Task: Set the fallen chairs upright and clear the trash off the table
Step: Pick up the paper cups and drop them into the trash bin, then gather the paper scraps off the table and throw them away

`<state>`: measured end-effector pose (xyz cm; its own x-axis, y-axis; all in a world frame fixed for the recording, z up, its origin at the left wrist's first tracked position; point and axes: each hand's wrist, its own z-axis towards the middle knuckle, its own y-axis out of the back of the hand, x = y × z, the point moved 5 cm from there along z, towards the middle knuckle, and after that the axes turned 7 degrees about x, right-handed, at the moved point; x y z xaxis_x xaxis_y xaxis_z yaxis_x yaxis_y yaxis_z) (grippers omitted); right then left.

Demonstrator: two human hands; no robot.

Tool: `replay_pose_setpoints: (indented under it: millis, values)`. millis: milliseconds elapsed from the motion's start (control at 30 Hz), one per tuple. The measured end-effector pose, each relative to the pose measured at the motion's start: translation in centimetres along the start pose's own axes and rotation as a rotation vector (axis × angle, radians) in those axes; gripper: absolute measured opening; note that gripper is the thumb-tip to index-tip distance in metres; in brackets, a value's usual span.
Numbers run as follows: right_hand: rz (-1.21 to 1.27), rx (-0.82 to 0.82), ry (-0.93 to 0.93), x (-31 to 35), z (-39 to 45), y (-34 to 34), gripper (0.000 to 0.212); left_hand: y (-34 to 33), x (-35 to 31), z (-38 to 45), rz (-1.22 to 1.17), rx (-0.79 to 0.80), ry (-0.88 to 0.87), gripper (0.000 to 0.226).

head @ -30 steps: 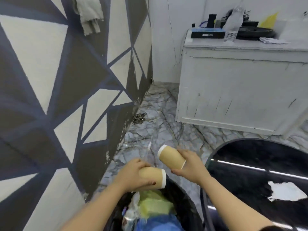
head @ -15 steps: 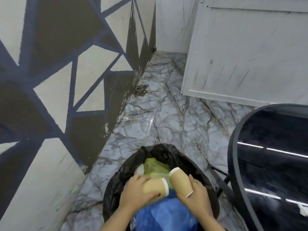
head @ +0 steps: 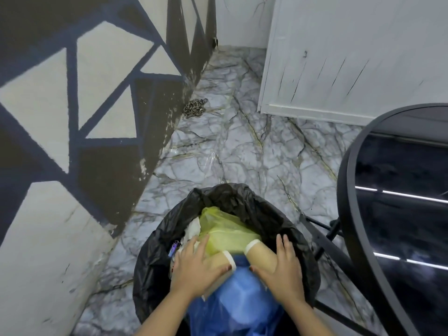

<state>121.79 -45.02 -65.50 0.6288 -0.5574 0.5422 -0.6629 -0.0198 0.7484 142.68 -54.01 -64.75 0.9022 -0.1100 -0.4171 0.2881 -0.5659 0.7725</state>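
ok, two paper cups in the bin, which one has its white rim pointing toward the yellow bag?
The cup under the right hand: this right cup aims its rim up-left at the yellow bag. The left cup aims its rim rightward, over the blue bag.

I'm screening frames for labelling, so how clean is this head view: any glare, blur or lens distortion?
Head view: even indoor light, no hard shadows. Bright streaks of glare cross the glossy black round table. Slight motion blur softens the tan paper cups and both hands over the black-lined trash bin. Wide-angle bending curves the white cabinet edges.
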Motion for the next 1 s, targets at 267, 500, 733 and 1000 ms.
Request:
replay_pose_setpoints:
  millis: [267, 500, 733, 1000]
  values:
    - [0.105, -0.058, 0.071, 3.4, -1.8, 4.3, 0.092, 5.9, -1.1, -1.3, -0.027, -0.105, -0.016, 0.081]
    - [0.129, -0.082, 0.35, 11.7, -3.5, 11.8, 0.086, 13.1, -8.9, -2.7, 0.032, -0.156, -0.139, 0.084]
    - [0.221, -0.281, 0.468, 15.1, -6.0, 25.1, 0.079, 18.0, -22.0, -3.8, 0.064, -0.168, -0.364, 0.081]
    - [0.22, -0.586, 0.249, 3.6, -10.2, 40.3, 0.079, 17.7, -37.6, -5.4, 0.055, -0.167, -0.652, 0.078]
